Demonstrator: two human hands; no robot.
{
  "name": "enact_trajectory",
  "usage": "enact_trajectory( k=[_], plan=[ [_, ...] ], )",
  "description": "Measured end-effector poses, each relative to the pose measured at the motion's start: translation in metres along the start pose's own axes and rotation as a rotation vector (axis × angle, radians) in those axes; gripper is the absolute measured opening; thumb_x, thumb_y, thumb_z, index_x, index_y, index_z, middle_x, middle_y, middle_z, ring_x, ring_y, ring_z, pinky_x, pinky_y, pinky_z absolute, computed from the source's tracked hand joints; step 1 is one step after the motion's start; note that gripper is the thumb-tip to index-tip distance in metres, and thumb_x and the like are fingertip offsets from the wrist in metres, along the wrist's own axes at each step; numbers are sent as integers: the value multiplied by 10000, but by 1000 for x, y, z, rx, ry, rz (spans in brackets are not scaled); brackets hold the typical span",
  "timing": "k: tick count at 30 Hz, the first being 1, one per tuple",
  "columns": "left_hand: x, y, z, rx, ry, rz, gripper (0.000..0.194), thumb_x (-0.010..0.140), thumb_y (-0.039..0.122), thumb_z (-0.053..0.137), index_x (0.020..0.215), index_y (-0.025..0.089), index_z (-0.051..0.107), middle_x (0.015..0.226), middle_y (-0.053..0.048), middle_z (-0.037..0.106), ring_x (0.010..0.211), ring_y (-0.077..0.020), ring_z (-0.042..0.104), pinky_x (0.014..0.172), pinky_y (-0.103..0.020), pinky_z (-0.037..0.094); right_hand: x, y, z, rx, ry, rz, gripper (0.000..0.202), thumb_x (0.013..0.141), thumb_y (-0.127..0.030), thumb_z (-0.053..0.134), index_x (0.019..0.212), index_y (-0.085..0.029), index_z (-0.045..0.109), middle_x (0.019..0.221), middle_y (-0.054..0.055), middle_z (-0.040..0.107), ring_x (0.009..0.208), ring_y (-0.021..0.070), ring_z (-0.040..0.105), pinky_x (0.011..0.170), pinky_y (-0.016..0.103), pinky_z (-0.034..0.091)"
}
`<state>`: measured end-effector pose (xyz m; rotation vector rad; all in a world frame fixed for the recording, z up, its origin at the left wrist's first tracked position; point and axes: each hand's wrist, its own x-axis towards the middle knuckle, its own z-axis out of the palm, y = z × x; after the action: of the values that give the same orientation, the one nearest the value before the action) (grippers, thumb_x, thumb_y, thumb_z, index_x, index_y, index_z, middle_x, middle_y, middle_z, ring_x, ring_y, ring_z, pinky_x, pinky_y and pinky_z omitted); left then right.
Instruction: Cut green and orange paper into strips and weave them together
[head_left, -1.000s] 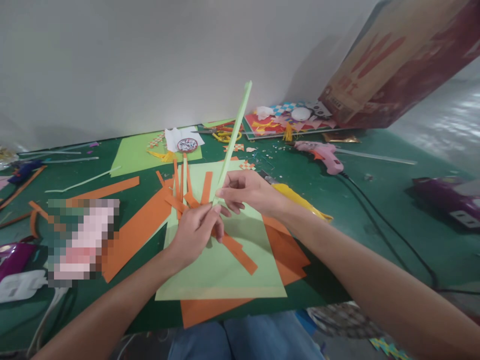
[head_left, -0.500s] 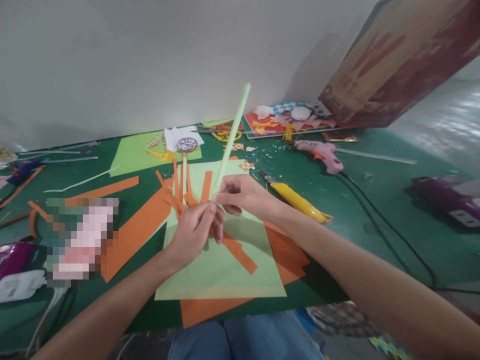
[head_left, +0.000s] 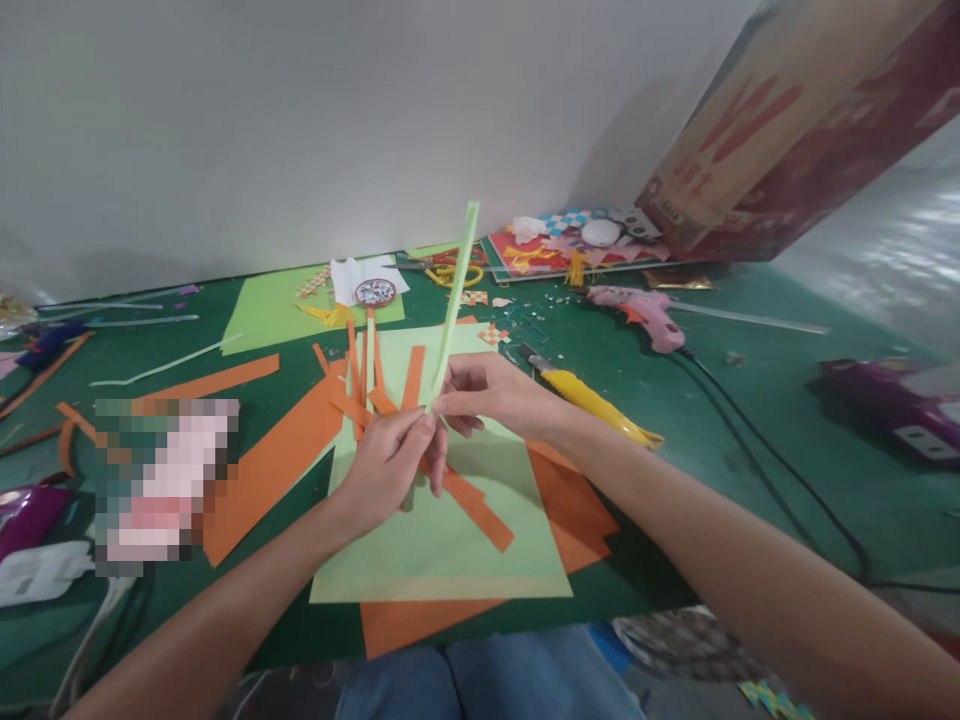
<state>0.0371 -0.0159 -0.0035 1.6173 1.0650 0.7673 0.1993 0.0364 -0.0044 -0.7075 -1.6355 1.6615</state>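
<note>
Both my hands meet over a pale green paper sheet (head_left: 450, 560), pinching the lower end of a pale green paper strip (head_left: 456, 300). The strip rises upright and leans slightly to the right, folded along its length. My left hand (head_left: 394, 450) grips its bottom end between thumb and forefinger. Just above and to the right, my right hand (head_left: 487, 390) closes its thumb and fingers on the same strip. Beneath the hands, an orange paper strip (head_left: 480, 512) lies slantwise on the sheet. More narrow orange strips (head_left: 351, 355) lie behind my left hand.
Right of my hands lies a yellow utility knife (head_left: 596, 405), with a pink glue gun (head_left: 641, 312) and its cord beyond. Yellow-handled scissors (head_left: 454, 275) are at the back. Orange paper (head_left: 274, 470) and a power strip (head_left: 45, 572) lie left. A cardboard box (head_left: 795, 130) leans at back right.
The top of the pale green strip has come down and moved a little left, so it stands more upright. Both hands keep their hold with only slight shifts.
</note>
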Motion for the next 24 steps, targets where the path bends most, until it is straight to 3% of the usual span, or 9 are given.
enact_trajectory(
  k=[9,14,24],
  plan=[
    [-1,1,0,-6,5,-27,333,913,301,339,647,180,500,465,23,532,483,-114,553,555,-230,450,1,-3,-3,14,109,-73,271,703,-327,700,595,-171,506,406,-48,519,372,59,412,385,211,292],
    [0,-2,-1,-11,36,-11,311,927,348,352,756,166,538,564,11,589,481,-111,558,516,-231,426,0,-4,1,45,53,0,298,682,-352,716,577,-164,510,429,-36,536,378,63,438,381,212,303],
    [0,-1,1,-32,25,-8,334,930,311,342,674,170,505,536,17,569,477,-101,548,534,-224,438,0,0,5,60,51,7,247,666,-320,725,600,-157,552,392,-50,507,366,64,419,383,216,277]
  ],
)
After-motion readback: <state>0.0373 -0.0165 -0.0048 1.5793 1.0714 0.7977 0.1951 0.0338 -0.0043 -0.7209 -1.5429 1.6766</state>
